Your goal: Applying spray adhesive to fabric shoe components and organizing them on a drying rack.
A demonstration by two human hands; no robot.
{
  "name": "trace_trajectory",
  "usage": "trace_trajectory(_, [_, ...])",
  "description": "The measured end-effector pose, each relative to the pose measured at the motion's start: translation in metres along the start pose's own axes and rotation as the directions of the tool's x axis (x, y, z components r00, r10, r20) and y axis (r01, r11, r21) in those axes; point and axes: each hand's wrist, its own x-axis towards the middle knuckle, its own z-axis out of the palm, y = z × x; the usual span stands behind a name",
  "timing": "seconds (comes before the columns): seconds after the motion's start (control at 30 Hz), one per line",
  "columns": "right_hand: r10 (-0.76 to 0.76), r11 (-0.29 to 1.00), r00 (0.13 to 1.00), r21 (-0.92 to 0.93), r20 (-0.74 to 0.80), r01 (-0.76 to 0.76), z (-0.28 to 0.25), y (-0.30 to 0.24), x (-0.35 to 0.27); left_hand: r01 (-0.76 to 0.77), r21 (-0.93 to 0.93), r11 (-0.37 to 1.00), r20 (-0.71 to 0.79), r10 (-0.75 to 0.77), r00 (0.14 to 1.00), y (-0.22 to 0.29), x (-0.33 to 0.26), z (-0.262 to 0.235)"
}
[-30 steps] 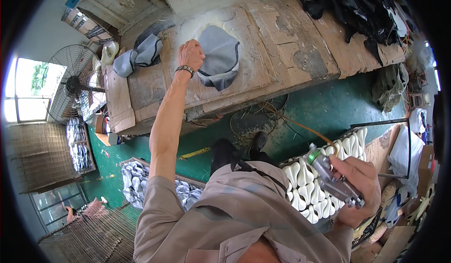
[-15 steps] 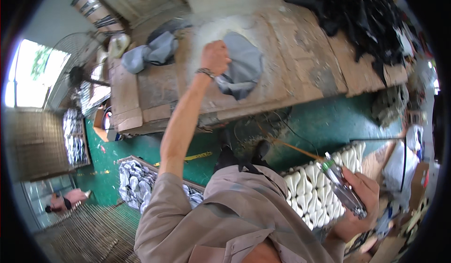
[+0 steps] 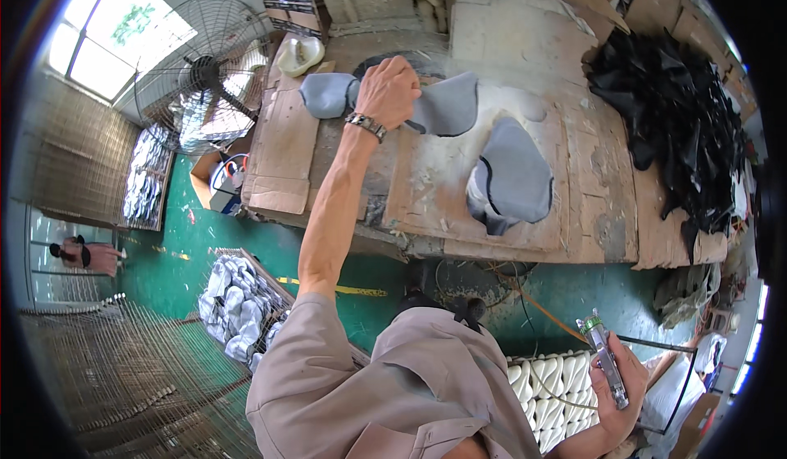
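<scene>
My left hand (image 3: 387, 92), with a metal watch on the wrist, is stretched out over the cardboard-covered workbench (image 3: 525, 41) and grips a grey fabric piece (image 3: 443, 105) lying flat on it. A second grey fabric piece (image 3: 512, 176) with dark edging lies to the right, nearer the bench's front edge. My right hand (image 3: 619, 385) is low at my right side and holds a slim metal spray tool (image 3: 605, 359) with a greenish top, over a rack of white shoe-shaped forms (image 3: 551, 381).
A pile of black fabric pieces (image 3: 672, 106) covers the bench's right end. A large standing fan (image 3: 197, 74) is at the left, a wire basket of grey pieces (image 3: 234, 307) on the green floor below it. A person (image 3: 82, 254) stands at far left.
My left hand left the grey piece it pressed and moved left onto another grey piece farther back. The head view swung, and my right hand with the tool dropped lower right.
</scene>
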Motion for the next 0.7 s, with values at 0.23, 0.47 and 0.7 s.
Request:
trace_trajectory(0.23, [0.026,1.000,0.998,-0.010,0.060,-0.026,0.030,-0.024,0.041,0.283,0.240,0.929,0.277,-0.345,0.897,-0.130,-0.057,-0.039])
trace_trajectory(0.47, [0.030,1.000,0.993,-0.007,0.118,-0.029,0.068,-0.049,0.083,0.370,0.345,0.863,0.226,-0.459,0.859,-0.230,-0.091,-0.062])
trace_trajectory(0.7, [0.068,0.998,0.988,-0.025,0.136,-0.066,0.100,-0.066,0.119,0.422,0.539,0.729,-0.137,-0.419,0.898,-0.333,-0.079,-0.108])
